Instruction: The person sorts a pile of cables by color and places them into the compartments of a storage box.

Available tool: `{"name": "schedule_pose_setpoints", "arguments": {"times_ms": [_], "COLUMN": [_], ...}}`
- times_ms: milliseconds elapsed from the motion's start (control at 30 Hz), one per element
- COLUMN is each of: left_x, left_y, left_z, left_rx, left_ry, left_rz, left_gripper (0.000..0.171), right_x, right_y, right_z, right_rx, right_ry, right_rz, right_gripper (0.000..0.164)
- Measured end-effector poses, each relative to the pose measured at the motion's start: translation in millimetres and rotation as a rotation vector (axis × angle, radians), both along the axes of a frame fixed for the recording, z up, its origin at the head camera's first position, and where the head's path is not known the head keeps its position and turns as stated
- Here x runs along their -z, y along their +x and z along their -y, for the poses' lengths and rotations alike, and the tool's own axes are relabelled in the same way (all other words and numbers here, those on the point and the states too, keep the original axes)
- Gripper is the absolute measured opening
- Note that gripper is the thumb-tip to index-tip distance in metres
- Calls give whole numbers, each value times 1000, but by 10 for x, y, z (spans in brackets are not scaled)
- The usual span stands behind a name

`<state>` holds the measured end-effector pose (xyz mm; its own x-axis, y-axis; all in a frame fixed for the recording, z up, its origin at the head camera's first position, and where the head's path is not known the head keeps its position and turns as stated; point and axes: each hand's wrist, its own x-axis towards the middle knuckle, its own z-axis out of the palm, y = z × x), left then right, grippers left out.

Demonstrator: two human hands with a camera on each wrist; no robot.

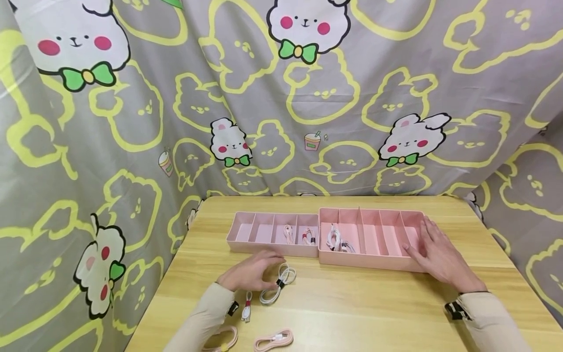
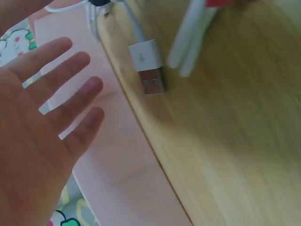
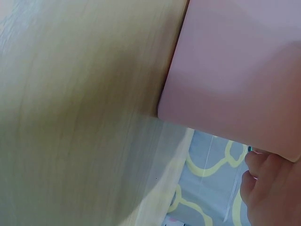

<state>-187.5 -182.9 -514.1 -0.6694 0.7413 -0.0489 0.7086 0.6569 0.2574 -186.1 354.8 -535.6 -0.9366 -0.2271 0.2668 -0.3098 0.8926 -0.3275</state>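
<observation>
My left hand (image 1: 255, 271) is over the table beside a coiled white cable with a black strap (image 1: 286, 276); in the left wrist view its fingers (image 2: 70, 77) are spread and fairly straight. A USB plug (image 2: 146, 61) hangs from that cable. Below the hand lies a smaller white cable with a red strap (image 1: 247, 309). At the right end of the pink divided box (image 1: 369, 259), my right hand (image 1: 444, 254) holds the corner, thumb at the front rim and fingers along the end wall. Coiled white cables (image 1: 335, 238) sit in this box's left compartments.
A lilac divided box (image 1: 272, 248) stands against the pink one's left side, with small strapped cables (image 1: 309, 237) in its right compartments. Nearer the front lie a coiled pink cable (image 1: 273, 341) and another with a yellow strap (image 1: 227, 337). A patterned curtain (image 1: 325, 107) encloses the table.
</observation>
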Motion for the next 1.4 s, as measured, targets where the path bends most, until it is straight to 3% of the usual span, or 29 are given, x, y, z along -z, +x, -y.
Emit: {"name": "schedule_pose_setpoints", "arguments": {"times_ms": [200, 700, 1033, 1400], "left_x": [63, 69, 94, 133], "left_y": [-28, -48, -49, -39], "left_z": [-15, -117, -157, -138], "left_rx": [46, -9, 1, -44], "left_ry": [-45, -72, -55, -46], "left_rz": [47, 66, 21, -5], "left_gripper": [75, 76, 69, 66], "right_x": [-7, -11, 9, 11], "right_y": [5, -11, -9, -10], "right_z": [-10, -16, -9, -12], "right_rx": [-3, 9, 5, 3], "right_ry": [-4, 3, -5, -5], "right_rz": [-10, 31, 3, 10], "right_gripper": [93, 94, 94, 93]}}
